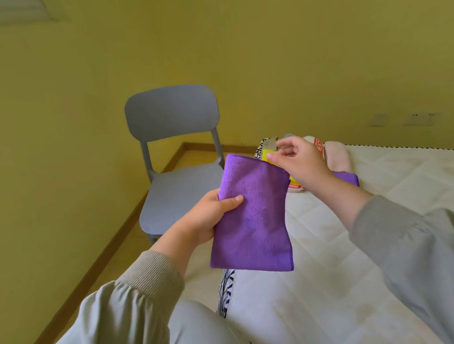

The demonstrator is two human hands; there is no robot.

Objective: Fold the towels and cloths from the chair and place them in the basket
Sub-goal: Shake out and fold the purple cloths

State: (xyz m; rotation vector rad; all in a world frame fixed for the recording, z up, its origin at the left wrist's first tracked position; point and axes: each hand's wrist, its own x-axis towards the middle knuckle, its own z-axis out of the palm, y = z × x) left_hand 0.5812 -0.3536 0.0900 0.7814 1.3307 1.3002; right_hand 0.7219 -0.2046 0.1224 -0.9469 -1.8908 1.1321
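The grey chair (181, 189) stands with its seat bare and reachable from above, its backrest closing the far side. A purple cloth (254, 225) hangs between chair and bed (393, 198), screening part of the stacked cloths (336, 156) at the corner; the mattress to the right lies open.

The chair (182, 188) stands left of the mattress (369, 240), cloths (337, 156) piled on its far corner.

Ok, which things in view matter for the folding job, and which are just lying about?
For the job: purple cloth in the left hand, grey chair, pile of cloths by the right hand.
Just there: mattress, wall sockets.
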